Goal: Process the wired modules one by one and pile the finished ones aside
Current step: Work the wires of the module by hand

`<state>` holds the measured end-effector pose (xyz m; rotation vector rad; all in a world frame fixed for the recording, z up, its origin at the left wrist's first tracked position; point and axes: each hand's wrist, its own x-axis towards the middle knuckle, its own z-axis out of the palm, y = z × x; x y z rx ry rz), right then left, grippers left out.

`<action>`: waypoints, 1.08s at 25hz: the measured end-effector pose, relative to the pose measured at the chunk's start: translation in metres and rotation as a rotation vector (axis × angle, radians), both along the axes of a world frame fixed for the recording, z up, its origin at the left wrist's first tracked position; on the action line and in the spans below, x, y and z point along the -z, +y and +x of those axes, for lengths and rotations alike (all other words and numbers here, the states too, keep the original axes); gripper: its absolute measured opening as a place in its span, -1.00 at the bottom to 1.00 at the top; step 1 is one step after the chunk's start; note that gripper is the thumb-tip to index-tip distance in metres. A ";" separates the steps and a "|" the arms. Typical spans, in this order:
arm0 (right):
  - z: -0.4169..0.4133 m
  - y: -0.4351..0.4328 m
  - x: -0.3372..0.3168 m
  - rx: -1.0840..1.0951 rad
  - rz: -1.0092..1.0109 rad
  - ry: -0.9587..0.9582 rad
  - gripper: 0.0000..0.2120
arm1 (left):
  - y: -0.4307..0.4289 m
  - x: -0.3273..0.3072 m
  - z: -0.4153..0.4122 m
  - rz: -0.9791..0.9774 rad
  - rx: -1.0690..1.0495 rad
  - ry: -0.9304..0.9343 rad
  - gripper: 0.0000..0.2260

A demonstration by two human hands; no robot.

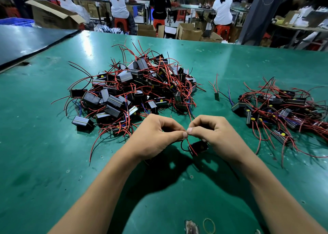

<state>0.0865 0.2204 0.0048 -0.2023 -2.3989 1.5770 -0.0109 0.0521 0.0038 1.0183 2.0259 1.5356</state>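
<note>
Modules (134,91), black blocks in a red tangle, lay heaped on the table (44,153) beyond the left hand (156,137) and out to its left. That hand was curled, thumb and forefinger pinching the leads (191,147) of one module (199,146). The right hand (211,136) pinched the same leads, so the two thumb tips met. The module sat just below the meeting point, under the right hand's palm. Whether it touched the table, I could not tell. Beyond the right hand a small board (216,96) with a few loose wires lay alone. Well to that hand's right spread a second, flatter heap (276,113). Nearer than both hands, between the forearms, lay a rubber band (209,225).
</note>
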 end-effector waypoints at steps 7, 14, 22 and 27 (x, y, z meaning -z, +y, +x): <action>0.002 0.005 0.000 0.001 0.176 0.054 -0.93 | 0.000 0.004 -0.003 -0.009 -0.046 0.041 -0.93; 0.001 0.007 0.000 -0.039 0.361 0.236 -0.90 | -0.001 0.004 -0.005 0.006 -0.034 -0.036 -0.93; 0.002 0.005 -0.001 0.003 0.202 0.034 -0.89 | 0.000 0.003 0.001 0.029 -0.072 0.109 -0.94; 0.001 0.007 -0.005 -0.012 0.037 -0.120 -0.87 | 0.003 0.003 0.007 0.044 -0.127 0.296 -0.99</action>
